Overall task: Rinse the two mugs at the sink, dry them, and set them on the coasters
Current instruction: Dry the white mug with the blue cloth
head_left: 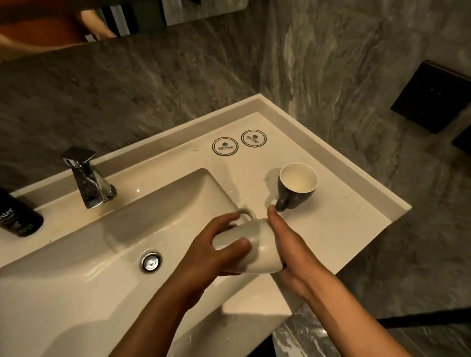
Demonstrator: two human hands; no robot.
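Grey stone with pale veins covers the wall point(163, 79) behind and to the right of a cream vanity top point(331, 218), which looks smooth and a little glossy, with a raised edge at the back. A rectangular basin point(66, 278) with rounded corners is sunk into it, and a round chrome drain point(150, 262) shines at its bottom. Behind the basin stands an angular chrome tap point(87, 177), and at the far left a black bottle point(6, 211) with white letters stands on the ledge.

Both hands hold a white mug point(259, 249) over the right edge of the basin. It is glazed, smooth and tilted on its side, with its looped handle pointing away toward the back. The left hand point(207, 255) is wrapped on its left side, thumb across the front and fingers point(226, 220) curled near the handle. The right hand point(288, 247) lies flat against its right side with straight fingers, so the mug is pressed between the two palms.

A second mug, the dark mug point(296, 187), stands upright on the counter just beside the right fingertips. It is dark grey outside and cream inside, and its handle points toward the person. Further back, two round coasters point(239, 143), pale with a dark ring and a small printed mark, lie side by side near the back edge with nothing on them.
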